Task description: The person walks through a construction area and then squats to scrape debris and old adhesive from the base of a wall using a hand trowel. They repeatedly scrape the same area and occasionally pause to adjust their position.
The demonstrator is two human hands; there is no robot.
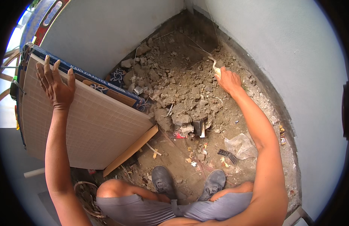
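My left hand (57, 84) rests with spread fingers on the upper part of an upright tile (86, 121) with a grid-patterned face. Behind that tile stands a blue printed tile carton (106, 84). At the right, my right hand (229, 80) is closed around the pale handle of a tool (214, 63), whose thin bent metal neck points away from me. The tool's far end is hard to make out against the soil. Below and around it lies a heap of loose soil and rubble (188, 87). A thin string (195, 45) runs near the tool.
Grey walls meet in the far corner, the right wall (298, 65) close to my arm. A clear plastic bag (240, 147), a black plastic piece (227, 156) and scraps litter the ground by my shoes. A basket (86, 195) of debris stands lower left, near a white pipe (34, 172).
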